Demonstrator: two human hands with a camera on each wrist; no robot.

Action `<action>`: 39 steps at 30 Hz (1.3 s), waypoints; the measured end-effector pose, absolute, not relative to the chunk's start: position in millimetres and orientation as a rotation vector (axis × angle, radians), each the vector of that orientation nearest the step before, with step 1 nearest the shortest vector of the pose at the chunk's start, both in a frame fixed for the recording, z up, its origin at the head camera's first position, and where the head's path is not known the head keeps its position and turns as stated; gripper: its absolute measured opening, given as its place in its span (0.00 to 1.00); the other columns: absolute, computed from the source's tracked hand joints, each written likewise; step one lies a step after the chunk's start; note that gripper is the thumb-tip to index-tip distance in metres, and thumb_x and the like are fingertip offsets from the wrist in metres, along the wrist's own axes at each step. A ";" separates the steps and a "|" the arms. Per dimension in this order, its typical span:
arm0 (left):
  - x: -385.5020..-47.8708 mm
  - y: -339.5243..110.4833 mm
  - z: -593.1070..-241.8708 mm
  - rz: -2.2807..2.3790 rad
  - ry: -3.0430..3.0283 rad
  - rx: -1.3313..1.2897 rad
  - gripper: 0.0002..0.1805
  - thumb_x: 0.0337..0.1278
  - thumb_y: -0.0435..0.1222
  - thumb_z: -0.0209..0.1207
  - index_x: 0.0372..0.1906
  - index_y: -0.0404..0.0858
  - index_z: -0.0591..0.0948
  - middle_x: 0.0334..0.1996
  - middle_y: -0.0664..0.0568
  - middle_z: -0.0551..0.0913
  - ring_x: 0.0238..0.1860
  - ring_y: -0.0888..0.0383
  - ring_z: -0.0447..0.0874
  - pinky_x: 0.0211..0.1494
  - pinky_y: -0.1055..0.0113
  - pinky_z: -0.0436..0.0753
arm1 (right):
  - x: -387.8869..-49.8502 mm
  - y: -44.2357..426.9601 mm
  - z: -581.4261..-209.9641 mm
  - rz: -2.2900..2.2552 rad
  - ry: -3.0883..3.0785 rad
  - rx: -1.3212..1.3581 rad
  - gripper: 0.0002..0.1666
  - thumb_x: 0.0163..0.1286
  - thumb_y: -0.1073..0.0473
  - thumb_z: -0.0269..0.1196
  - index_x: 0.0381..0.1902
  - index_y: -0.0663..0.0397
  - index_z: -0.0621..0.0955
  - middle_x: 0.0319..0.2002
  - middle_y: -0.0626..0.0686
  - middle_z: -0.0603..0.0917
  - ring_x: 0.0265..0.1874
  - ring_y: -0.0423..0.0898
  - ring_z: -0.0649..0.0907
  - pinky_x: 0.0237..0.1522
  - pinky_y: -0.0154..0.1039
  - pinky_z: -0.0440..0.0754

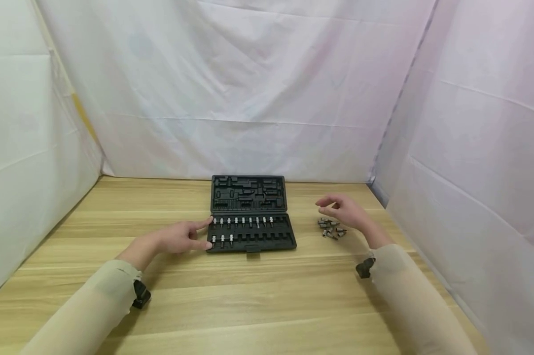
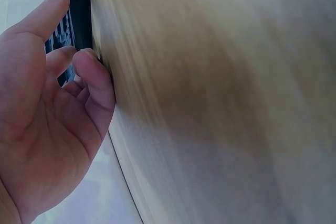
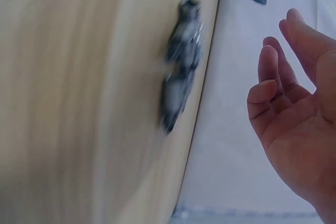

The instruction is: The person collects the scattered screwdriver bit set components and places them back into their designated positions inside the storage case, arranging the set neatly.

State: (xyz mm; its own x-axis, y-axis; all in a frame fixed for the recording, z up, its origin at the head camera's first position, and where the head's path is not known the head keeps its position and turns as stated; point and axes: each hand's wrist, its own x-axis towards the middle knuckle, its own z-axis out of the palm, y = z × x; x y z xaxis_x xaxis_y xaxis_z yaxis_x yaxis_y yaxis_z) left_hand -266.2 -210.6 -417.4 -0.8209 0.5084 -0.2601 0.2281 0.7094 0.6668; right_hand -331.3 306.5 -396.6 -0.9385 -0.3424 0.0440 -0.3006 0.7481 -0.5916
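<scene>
In the head view a black plastic case [image 1: 273,246] lies unfolded on the table, its lid [image 1: 249,207] laid back behind the base. Silver socket bits [image 1: 236,220] fill most of the base's back row, and three sit at the left of its front row. My left hand [image 1: 178,237] touches the base's left side, thumb at the front corner and index finger farther back, both extended. To the right, my right hand [image 1: 346,212] hovers above a small pile of loose socket bits [image 1: 328,232]. Nothing shows between its loosely bent fingers; the right wrist view has the pile blurred.
The wood-grain table [image 1: 231,301] carries the case near its far side. White cloth walls [image 1: 231,88] enclose the back, left and right. A dark wrist-worn device [image 1: 141,294] sits at the left cuff and another [image 1: 365,267] at the right.
</scene>
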 end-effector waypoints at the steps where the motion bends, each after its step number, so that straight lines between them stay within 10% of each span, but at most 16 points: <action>1: -266.2 -210.5 -417.5 0.890 2.487 0.568 0.52 0.74 0.56 0.68 0.91 0.49 0.53 0.35 0.49 0.80 0.28 0.55 0.75 0.37 0.59 0.79 | -330.1 311.2 -398.3 -0.945 2.881 -0.535 0.22 0.84 0.50 0.66 0.66 0.57 0.86 0.61 0.60 0.89 0.54 0.54 0.86 0.59 0.54 0.83; 9: -267.4 -209.2 -417.7 0.889 2.483 0.570 0.52 0.74 0.55 0.67 0.91 0.48 0.53 0.32 0.49 0.78 0.28 0.56 0.75 0.36 0.60 0.79 | -320.2 343.6 -408.3 -0.907 2.867 -0.490 0.16 0.80 0.54 0.70 0.58 0.55 0.90 0.53 0.58 0.91 0.44 0.47 0.86 0.48 0.42 0.83; 39: -269.4 -211.2 -420.1 0.860 2.492 0.569 0.52 0.75 0.56 0.67 0.91 0.50 0.52 0.32 0.48 0.78 0.27 0.56 0.74 0.38 0.58 0.78 | -300.6 374.1 -410.4 -0.666 2.772 -0.495 0.10 0.70 0.54 0.78 0.48 0.45 0.94 0.46 0.49 0.92 0.46 0.44 0.85 0.53 0.45 0.81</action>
State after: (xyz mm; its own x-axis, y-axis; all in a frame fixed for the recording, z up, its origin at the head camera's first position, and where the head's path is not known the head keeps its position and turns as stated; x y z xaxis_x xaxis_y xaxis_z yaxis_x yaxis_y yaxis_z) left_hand -269.4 -211.2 -420.1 -0.8181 0.5080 -0.2697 0.2334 0.7218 0.6516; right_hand -300.6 374.1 -410.4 -0.9116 -0.3794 -0.1581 -0.2662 0.8380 -0.4763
